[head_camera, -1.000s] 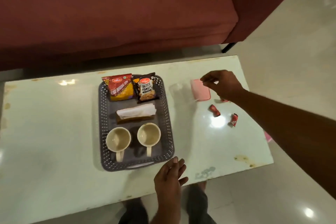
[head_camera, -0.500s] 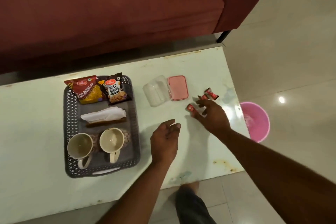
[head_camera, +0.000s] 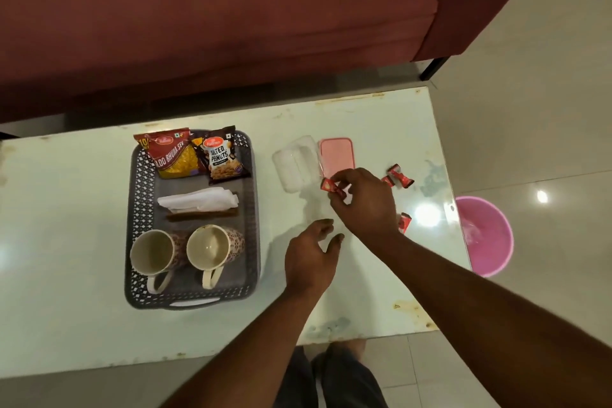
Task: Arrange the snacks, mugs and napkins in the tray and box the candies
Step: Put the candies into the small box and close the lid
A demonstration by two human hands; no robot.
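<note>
A grey tray (head_camera: 132, 228) holds two snack packets (head_camera: 174, 156), white napkins (head_camera: 198, 199) and two mugs (head_camera: 208, 247). To its right lie a clear candy box (head_camera: 293, 162) and its pink lid (head_camera: 337, 156). My right hand (head_camera: 364, 202) pinches a red candy (head_camera: 331, 186) just beside the box's near corner. Other red candies lie on the table, a pair (head_camera: 399, 175) past the hand and one (head_camera: 404, 222) by my wrist. My left hand (head_camera: 311, 255) hovers over the table below the box, fingers relaxed, holding nothing.
The pale table (head_camera: 66, 242) ends close on the right, where a pink bin (head_camera: 486, 232) stands on the floor. A dark red sofa (head_camera: 231, 26) runs along the far side. My legs (head_camera: 331, 378) show below the table's near edge.
My right hand has picked a candy off the table and carried it left toward the clear box. My left hand has stayed below the box.
</note>
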